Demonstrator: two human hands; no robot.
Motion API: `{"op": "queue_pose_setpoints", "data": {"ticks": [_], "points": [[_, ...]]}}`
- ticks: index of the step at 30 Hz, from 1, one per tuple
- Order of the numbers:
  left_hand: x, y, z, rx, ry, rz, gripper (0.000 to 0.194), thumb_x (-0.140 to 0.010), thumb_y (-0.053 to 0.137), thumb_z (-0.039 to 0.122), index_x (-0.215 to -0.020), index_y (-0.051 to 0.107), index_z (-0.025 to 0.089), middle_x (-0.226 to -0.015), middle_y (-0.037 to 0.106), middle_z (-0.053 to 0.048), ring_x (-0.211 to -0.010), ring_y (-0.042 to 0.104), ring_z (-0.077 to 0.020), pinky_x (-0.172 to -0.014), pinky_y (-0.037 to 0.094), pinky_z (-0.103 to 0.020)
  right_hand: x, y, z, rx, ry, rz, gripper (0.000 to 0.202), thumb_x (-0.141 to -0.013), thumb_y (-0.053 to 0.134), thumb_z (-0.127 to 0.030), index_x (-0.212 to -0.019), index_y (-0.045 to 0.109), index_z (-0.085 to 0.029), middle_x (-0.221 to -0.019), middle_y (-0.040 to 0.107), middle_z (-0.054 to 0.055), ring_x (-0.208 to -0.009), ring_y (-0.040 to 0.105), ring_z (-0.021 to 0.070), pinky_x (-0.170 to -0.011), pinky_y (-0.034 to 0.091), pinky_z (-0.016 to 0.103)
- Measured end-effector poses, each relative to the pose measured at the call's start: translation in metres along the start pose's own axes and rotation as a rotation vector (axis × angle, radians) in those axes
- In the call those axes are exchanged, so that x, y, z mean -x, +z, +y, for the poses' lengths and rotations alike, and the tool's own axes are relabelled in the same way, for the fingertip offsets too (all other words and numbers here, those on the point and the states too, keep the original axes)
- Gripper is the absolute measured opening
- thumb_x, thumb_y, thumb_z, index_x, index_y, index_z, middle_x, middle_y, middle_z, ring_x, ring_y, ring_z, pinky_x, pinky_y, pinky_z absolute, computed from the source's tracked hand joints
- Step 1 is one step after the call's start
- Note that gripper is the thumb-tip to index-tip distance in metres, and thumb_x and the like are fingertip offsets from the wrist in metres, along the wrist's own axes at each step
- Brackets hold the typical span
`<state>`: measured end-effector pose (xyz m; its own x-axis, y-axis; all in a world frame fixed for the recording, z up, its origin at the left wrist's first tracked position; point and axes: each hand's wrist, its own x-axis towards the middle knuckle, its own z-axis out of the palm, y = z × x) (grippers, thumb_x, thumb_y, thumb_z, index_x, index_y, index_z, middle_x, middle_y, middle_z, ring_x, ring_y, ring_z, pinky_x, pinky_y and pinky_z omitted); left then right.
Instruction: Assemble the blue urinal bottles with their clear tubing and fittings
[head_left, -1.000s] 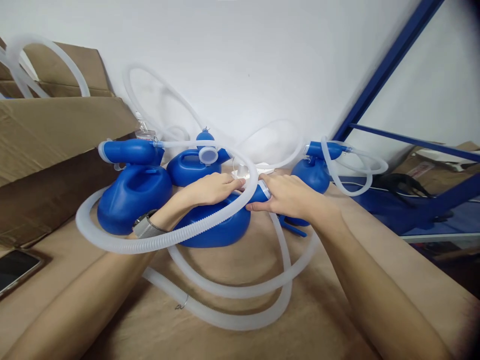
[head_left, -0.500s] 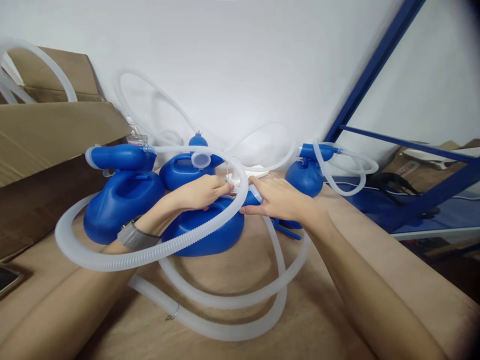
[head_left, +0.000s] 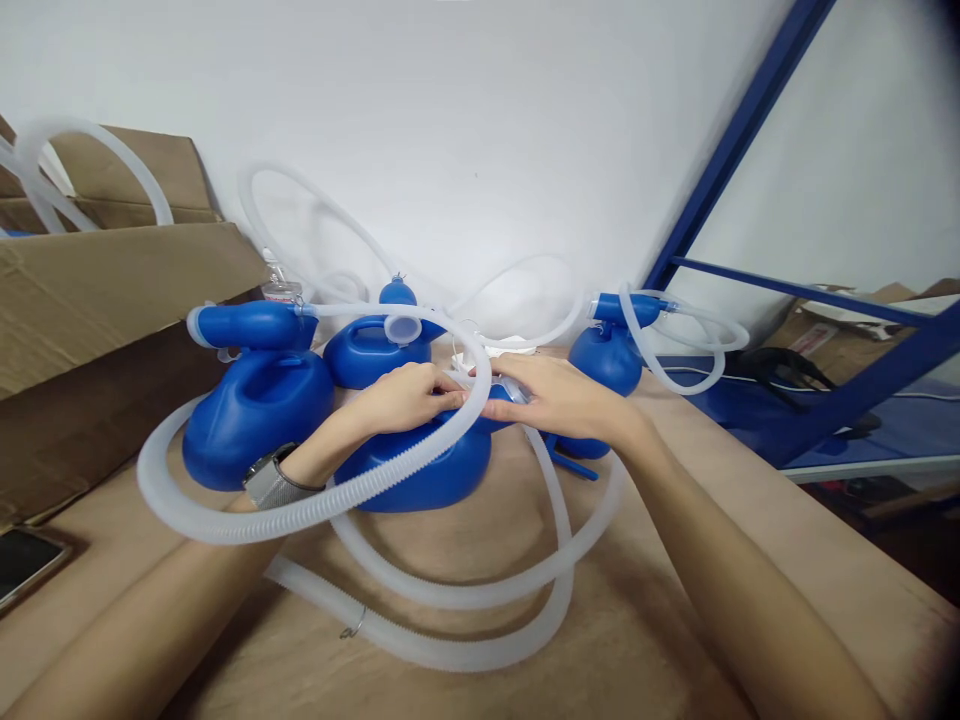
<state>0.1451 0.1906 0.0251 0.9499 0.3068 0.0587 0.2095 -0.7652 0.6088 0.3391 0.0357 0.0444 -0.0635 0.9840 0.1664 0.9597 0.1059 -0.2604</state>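
Observation:
A blue plastic urinal bottle [head_left: 420,480] stands on the table in front of me. My right hand [head_left: 559,395] is closed around its neck, where a clear cap [head_left: 516,390] shows between thumb and fingers. My left hand [head_left: 409,398], wearing a watch [head_left: 281,480] at the wrist, is over the bottle's top with fingers bent against the neck; what the fingertips pinch is hidden. A thick translucent corrugated hose [head_left: 375,480] loops in front of the bottle and over the left forearm. Another hose [head_left: 465,655] with a wire clamp [head_left: 356,625] curls on the table.
Similar blue bottles stand at left [head_left: 255,420], behind [head_left: 352,350] and right [head_left: 607,360], with hoses attached. A cardboard box [head_left: 112,270] holding hoses is at the left. A phone [head_left: 26,565] lies near the left edge. A blue metal rack [head_left: 825,420] stands at right.
My left hand has come slightly closer to the right, its fingers lower on the neck. My right thumb and fingers have shifted over the neck. The whole view has shifted slightly.

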Motion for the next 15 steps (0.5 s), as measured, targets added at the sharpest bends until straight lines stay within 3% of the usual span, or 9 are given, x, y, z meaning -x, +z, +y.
{"op": "queue_pose_setpoints", "data": {"ticks": [3,6,9,15], "points": [[0.000,-0.002,0.000,0.057,0.015,-0.047,0.042,-0.098,0.057,0.048,-0.103,0.086,0.019,-0.095,0.080,-0.005,-0.079,0.066,-0.0199,-0.072,0.049,-0.027,-0.005,0.007,-0.008,0.001,0.032,0.025,0.041,-0.112,0.046,-0.053,-0.119,0.079,-0.029,-0.122,0.082,0.005,-0.111,0.075,0.0302,-0.094,0.051,0.038],[0.000,-0.002,-0.001,0.101,-0.011,-0.069,0.047,-0.099,0.056,0.053,-0.108,0.088,0.019,-0.090,0.079,-0.004,-0.071,0.061,-0.0172,-0.067,0.048,-0.027,-0.012,0.014,-0.010,0.002,0.071,0.059,0.034,-0.108,0.056,-0.047,-0.108,0.082,-0.025,-0.112,0.084,0.006,-0.104,0.075,0.0299,-0.087,0.050,0.037],[-0.001,-0.002,-0.002,0.108,-0.029,-0.050,0.044,-0.098,0.062,0.053,-0.113,0.089,0.021,-0.086,0.079,-0.004,-0.070,0.061,-0.0175,-0.067,0.048,-0.026,-0.014,0.016,-0.008,-0.042,0.071,0.071,0.032,-0.106,0.060,-0.047,-0.113,0.082,-0.025,-0.114,0.083,0.007,-0.103,0.075,0.0302,-0.087,0.049,0.037],[-0.003,-0.001,-0.001,0.064,-0.059,-0.033,0.037,-0.096,0.068,0.051,-0.112,0.089,0.025,-0.091,0.082,-0.003,-0.080,0.069,-0.0203,-0.083,0.054,-0.028,-0.013,0.013,-0.009,-0.112,0.072,0.035,0.023,-0.104,0.061,-0.036,-0.108,0.080,-0.025,-0.125,0.081,0.007,-0.110,0.074,0.0305,-0.098,0.049,0.041]]}}
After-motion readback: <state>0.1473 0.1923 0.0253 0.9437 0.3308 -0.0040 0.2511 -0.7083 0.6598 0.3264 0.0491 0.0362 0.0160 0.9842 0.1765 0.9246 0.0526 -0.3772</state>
